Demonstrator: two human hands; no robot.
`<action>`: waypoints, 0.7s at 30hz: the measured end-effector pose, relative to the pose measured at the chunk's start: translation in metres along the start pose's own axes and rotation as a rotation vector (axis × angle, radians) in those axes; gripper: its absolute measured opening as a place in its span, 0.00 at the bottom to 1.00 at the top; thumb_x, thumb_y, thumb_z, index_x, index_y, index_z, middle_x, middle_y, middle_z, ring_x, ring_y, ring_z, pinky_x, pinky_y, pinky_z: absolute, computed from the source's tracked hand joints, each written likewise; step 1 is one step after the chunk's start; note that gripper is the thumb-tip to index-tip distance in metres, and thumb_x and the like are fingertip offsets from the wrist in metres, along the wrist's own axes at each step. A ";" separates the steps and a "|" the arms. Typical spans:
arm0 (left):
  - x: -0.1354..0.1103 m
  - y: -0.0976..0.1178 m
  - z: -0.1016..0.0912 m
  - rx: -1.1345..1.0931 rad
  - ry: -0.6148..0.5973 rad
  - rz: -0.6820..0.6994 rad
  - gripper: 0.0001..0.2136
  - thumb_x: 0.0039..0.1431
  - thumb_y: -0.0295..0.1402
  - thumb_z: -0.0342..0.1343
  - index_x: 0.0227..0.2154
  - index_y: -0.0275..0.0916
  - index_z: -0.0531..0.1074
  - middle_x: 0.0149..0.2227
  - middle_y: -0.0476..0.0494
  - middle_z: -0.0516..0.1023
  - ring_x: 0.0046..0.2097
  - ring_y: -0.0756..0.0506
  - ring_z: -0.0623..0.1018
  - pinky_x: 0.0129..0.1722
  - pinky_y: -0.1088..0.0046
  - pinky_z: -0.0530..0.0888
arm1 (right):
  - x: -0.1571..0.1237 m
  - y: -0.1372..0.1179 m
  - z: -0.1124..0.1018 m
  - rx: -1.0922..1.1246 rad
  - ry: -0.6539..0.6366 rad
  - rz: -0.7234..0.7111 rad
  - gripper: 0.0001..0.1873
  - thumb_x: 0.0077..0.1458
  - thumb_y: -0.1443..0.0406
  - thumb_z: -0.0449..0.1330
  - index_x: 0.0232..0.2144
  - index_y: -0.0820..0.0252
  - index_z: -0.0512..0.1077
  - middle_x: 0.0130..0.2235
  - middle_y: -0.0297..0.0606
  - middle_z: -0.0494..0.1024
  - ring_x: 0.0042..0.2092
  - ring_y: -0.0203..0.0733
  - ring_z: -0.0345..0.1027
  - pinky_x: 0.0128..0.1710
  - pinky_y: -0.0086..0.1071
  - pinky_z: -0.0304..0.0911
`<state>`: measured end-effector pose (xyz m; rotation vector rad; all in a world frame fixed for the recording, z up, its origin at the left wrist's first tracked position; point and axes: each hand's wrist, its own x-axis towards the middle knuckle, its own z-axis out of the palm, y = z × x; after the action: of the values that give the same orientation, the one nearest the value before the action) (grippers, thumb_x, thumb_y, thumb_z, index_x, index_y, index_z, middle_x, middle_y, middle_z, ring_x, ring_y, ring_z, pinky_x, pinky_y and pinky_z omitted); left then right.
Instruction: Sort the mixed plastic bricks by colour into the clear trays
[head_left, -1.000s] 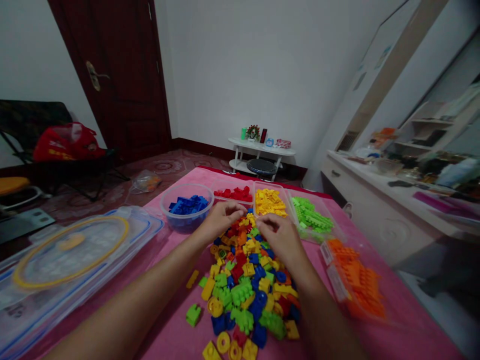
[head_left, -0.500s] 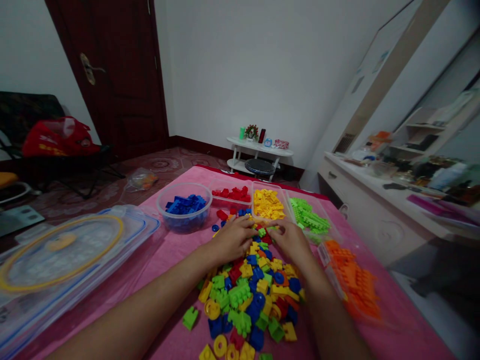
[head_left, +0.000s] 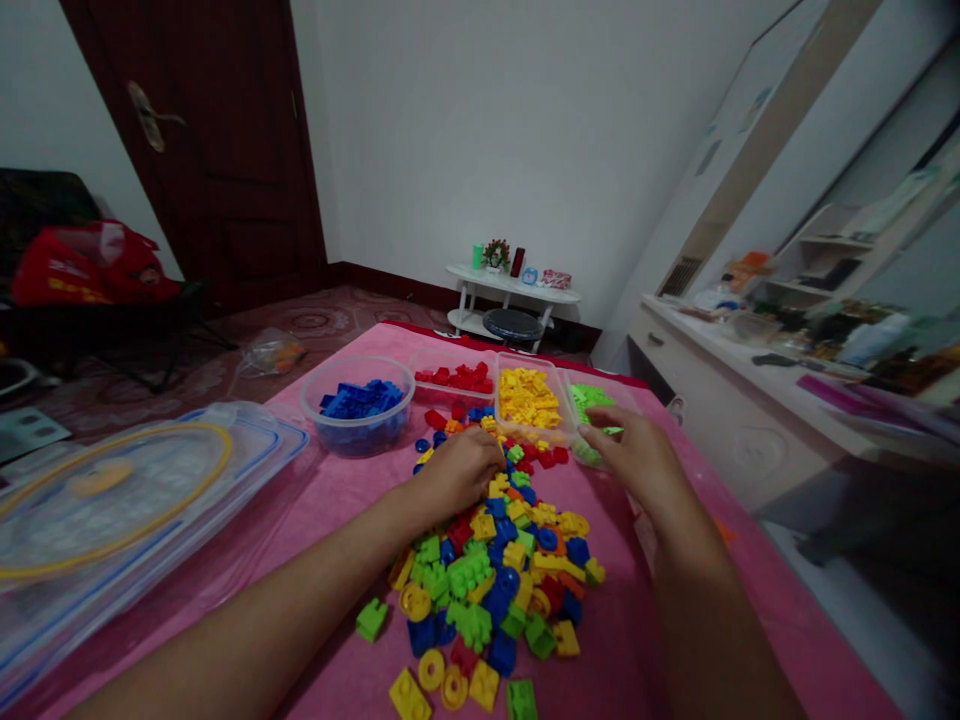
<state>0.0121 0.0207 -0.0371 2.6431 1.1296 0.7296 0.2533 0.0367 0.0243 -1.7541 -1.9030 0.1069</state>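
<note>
A pile of mixed toy building bricks (head_left: pixel 487 580) in green, yellow, blue and red lies on the pink cloth. My left hand (head_left: pixel 461 468) rests at the pile's far end with its fingers curled down among the pieces. Whatever is under those fingertips is hidden. Over the clear container of green bricks (head_left: pixel 592 398) is my right hand (head_left: pixel 637 455), thumb and forefinger apart, with green showing between them. Beside it stands a clear container of yellow bricks (head_left: pixel 529 398), then one of red bricks (head_left: pixel 457 378). A round tub (head_left: pixel 356 440) holds blue bricks.
Clear lidded plastic boxes (head_left: pixel 150 490) take up the cloth's left side. Orange bricks (head_left: pixel 724 532) are mostly hidden behind my right forearm. A white dresser (head_left: pixel 720 390) stands to the right, and a small white table (head_left: pixel 517 290) by the far wall.
My right hand has moved right, from the pile with a green brick to above the green container. My left hand stays at the pile, its fingers more curled. The view has shifted slightly.
</note>
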 end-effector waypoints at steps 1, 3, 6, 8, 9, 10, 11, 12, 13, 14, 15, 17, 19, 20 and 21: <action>0.000 0.000 -0.001 -0.006 -0.013 -0.009 0.11 0.55 0.23 0.49 0.34 0.38 0.77 0.35 0.42 0.77 0.42 0.45 0.73 0.43 0.72 0.68 | -0.001 -0.001 0.002 0.008 -0.086 -0.011 0.17 0.49 0.61 0.59 0.41 0.60 0.77 0.37 0.43 0.80 0.33 0.42 0.72 0.34 0.32 0.62; -0.001 0.000 -0.005 -0.024 -0.042 -0.025 0.11 0.54 0.23 0.50 0.35 0.39 0.76 0.36 0.42 0.77 0.42 0.45 0.74 0.42 0.73 0.68 | -0.004 -0.004 0.008 0.010 -0.229 -0.026 0.13 0.47 0.64 0.60 0.37 0.58 0.78 0.33 0.40 0.80 0.32 0.41 0.71 0.31 0.30 0.61; -0.001 0.002 -0.010 -0.052 -0.068 -0.045 0.12 0.52 0.23 0.53 0.37 0.40 0.76 0.38 0.43 0.77 0.42 0.45 0.74 0.42 0.73 0.68 | -0.009 -0.012 0.023 -0.028 -0.318 -0.072 0.12 0.45 0.68 0.60 0.35 0.57 0.78 0.34 0.39 0.80 0.35 0.41 0.72 0.35 0.30 0.62; -0.001 0.003 -0.010 -0.072 -0.062 -0.070 0.13 0.51 0.22 0.52 0.36 0.40 0.76 0.38 0.43 0.78 0.42 0.45 0.75 0.42 0.73 0.69 | -0.014 -0.020 0.035 -0.058 -0.305 -0.121 0.16 0.46 0.71 0.59 0.39 0.57 0.77 0.39 0.40 0.79 0.41 0.43 0.71 0.41 0.31 0.61; -0.001 0.003 -0.009 -0.088 -0.057 -0.085 0.13 0.50 0.21 0.51 0.36 0.40 0.77 0.37 0.43 0.78 0.42 0.45 0.75 0.42 0.74 0.69 | -0.017 -0.025 0.041 -0.066 -0.289 -0.147 0.18 0.47 0.71 0.58 0.42 0.56 0.76 0.42 0.40 0.79 0.45 0.43 0.70 0.44 0.32 0.60; -0.001 0.002 -0.008 -0.107 -0.050 -0.100 0.14 0.50 0.20 0.50 0.35 0.40 0.77 0.37 0.43 0.78 0.41 0.45 0.75 0.41 0.74 0.69 | -0.019 -0.029 0.047 -0.070 -0.272 -0.171 0.21 0.48 0.72 0.57 0.45 0.56 0.74 0.45 0.40 0.77 0.47 0.44 0.69 0.46 0.33 0.59; -0.001 0.001 -0.007 -0.130 -0.036 -0.113 0.15 0.49 0.20 0.49 0.34 0.40 0.77 0.36 0.44 0.79 0.40 0.46 0.75 0.41 0.74 0.69 | -0.022 -0.033 0.053 -0.074 -0.259 -0.193 0.23 0.48 0.72 0.57 0.49 0.55 0.72 0.48 0.40 0.75 0.49 0.44 0.67 0.48 0.33 0.58; -0.001 -0.001 -0.007 -0.155 -0.016 -0.121 0.16 0.48 0.19 0.48 0.34 0.39 0.77 0.35 0.44 0.79 0.40 0.46 0.76 0.41 0.74 0.69 | -0.024 -0.036 0.058 -0.082 -0.252 -0.208 0.25 0.49 0.71 0.57 0.51 0.54 0.70 0.49 0.41 0.74 0.50 0.44 0.66 0.48 0.33 0.58; -0.001 -0.003 -0.007 -0.182 0.012 -0.128 0.16 0.47 0.18 0.47 0.33 0.39 0.77 0.35 0.44 0.79 0.39 0.46 0.76 0.41 0.74 0.70 | -0.026 -0.039 0.063 -0.093 -0.253 -0.214 0.26 0.50 0.70 0.57 0.52 0.53 0.69 0.50 0.41 0.72 0.50 0.44 0.66 0.47 0.33 0.58; -0.001 -0.004 -0.008 -0.211 0.046 -0.136 0.17 0.46 0.18 0.47 0.32 0.38 0.78 0.34 0.44 0.79 0.39 0.46 0.75 0.41 0.74 0.70 | -0.028 -0.041 0.067 -0.104 -0.256 -0.214 0.25 0.50 0.69 0.58 0.52 0.53 0.68 0.50 0.41 0.71 0.49 0.43 0.66 0.45 0.32 0.58; 0.000 -0.006 -0.009 -0.245 0.091 -0.148 0.17 0.45 0.17 0.46 0.31 0.38 0.78 0.34 0.45 0.78 0.38 0.46 0.75 0.41 0.73 0.70 | -0.028 -0.042 0.069 -0.114 -0.258 -0.205 0.22 0.50 0.69 0.58 0.50 0.54 0.70 0.49 0.41 0.71 0.47 0.43 0.67 0.44 0.31 0.58; 0.000 -0.006 -0.013 -0.339 0.186 -0.203 0.17 0.43 0.17 0.46 0.30 0.37 0.78 0.33 0.45 0.78 0.37 0.47 0.75 0.40 0.73 0.70 | -0.026 -0.042 0.068 -0.117 -0.260 -0.184 0.15 0.50 0.70 0.57 0.41 0.57 0.73 0.44 0.40 0.73 0.44 0.41 0.67 0.40 0.29 0.57; 0.001 -0.005 -0.018 -0.538 0.247 -0.328 0.15 0.42 0.18 0.47 0.28 0.36 0.77 0.31 0.46 0.76 0.33 0.49 0.74 0.35 0.75 0.70 | -0.021 -0.039 0.061 -0.107 -0.256 -0.177 0.09 0.49 0.71 0.56 0.33 0.60 0.74 0.37 0.39 0.75 0.40 0.39 0.68 0.37 0.27 0.56; 0.001 -0.004 -0.021 -0.683 0.262 -0.408 0.14 0.42 0.19 0.48 0.28 0.36 0.76 0.30 0.47 0.75 0.31 0.50 0.73 0.32 0.76 0.71 | -0.019 -0.036 0.054 -0.105 -0.257 -0.174 0.08 0.49 0.71 0.56 0.30 0.60 0.74 0.34 0.38 0.76 0.37 0.38 0.68 0.34 0.27 0.55; 0.002 -0.002 -0.023 -0.844 0.267 -0.497 0.13 0.42 0.20 0.48 0.28 0.36 0.76 0.29 0.47 0.75 0.28 0.51 0.73 0.29 0.77 0.71 | -0.016 -0.033 0.047 -0.110 -0.262 -0.166 0.07 0.48 0.70 0.56 0.29 0.60 0.74 0.31 0.37 0.76 0.34 0.38 0.67 0.31 0.27 0.54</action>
<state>0.0001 0.0230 -0.0173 1.5329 1.1272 1.1396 0.2025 0.0305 -0.0077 -1.7129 -2.2740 0.1811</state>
